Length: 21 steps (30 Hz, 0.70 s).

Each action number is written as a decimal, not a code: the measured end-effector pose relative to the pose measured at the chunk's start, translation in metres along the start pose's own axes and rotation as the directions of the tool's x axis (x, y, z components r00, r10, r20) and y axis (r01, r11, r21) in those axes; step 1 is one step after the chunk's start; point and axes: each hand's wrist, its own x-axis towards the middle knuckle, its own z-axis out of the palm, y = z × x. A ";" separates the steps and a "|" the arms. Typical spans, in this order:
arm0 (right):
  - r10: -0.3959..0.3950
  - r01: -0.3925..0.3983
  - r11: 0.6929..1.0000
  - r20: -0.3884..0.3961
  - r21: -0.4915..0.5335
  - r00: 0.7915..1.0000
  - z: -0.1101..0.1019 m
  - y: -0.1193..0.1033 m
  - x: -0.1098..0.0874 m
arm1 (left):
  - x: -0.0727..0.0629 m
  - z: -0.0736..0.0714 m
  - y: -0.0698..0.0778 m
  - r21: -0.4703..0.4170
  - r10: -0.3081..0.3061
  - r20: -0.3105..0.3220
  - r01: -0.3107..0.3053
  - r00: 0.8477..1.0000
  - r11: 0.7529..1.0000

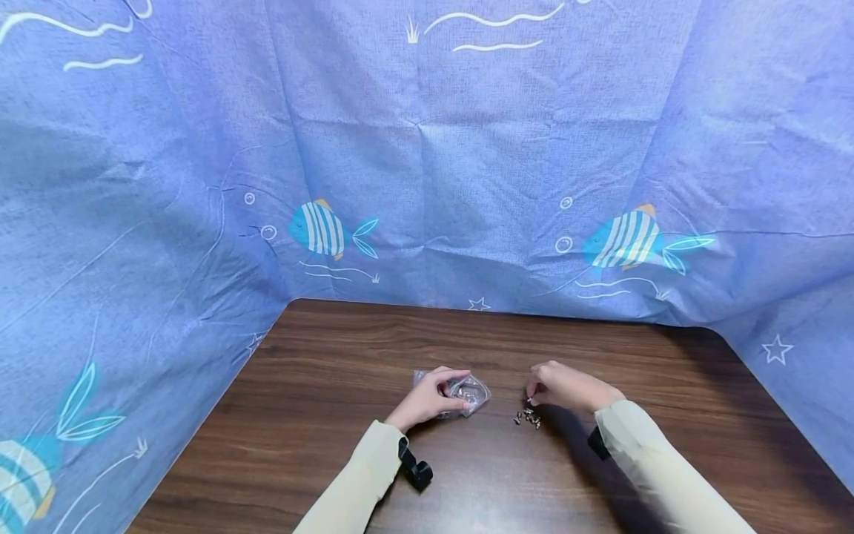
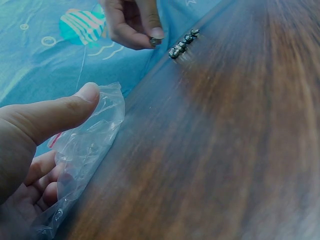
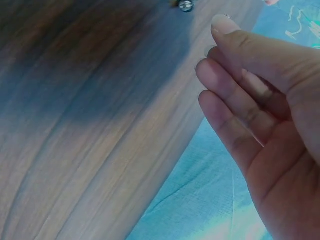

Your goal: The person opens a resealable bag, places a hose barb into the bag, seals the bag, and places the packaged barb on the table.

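Note:
My left hand (image 1: 427, 400) holds a clear plastic zip bag (image 1: 477, 393), its thumb and fingers spread at the mouth. In the left wrist view, the thumb lies along the upper part of the bag (image 2: 95, 145), and the other fingers curl behind the film. My right hand (image 1: 568, 384) pinches a small metal piece (image 2: 154, 42) between thumb and fingertip. Just below that hand, several small shiny metal pieces (image 1: 531, 417) lie in a loose cluster on the table. One round metal piece (image 3: 186, 5) shows at the top of the right wrist view.
The dark wood-grain table (image 1: 347, 356) reaches back to a blue fabric curtain (image 1: 467, 185) printed with fish. More curtain (image 1: 133, 259) hangs along the left side. A black strap with a small camera (image 1: 419, 473) sits on the left wrist.

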 end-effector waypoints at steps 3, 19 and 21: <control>-0.003 0.003 1.000 -0.011 0.001 1.000 -0.002 -0.002 0.004 | 0.000 0.000 0.000 -0.003 -0.001 0.000 0.001 1.000 1.000; 0.024 -0.022 0.999 -0.047 0.033 0.999 -0.007 -0.015 0.024 | 0.001 0.002 -0.002 -0.023 0.013 -0.013 -0.013 1.000 1.000; 0.022 -0.020 0.999 -0.056 0.032 0.998 -0.006 -0.016 0.027 | 0.000 0.002 -0.002 -0.024 0.013 -0.013 -0.013 1.000 1.000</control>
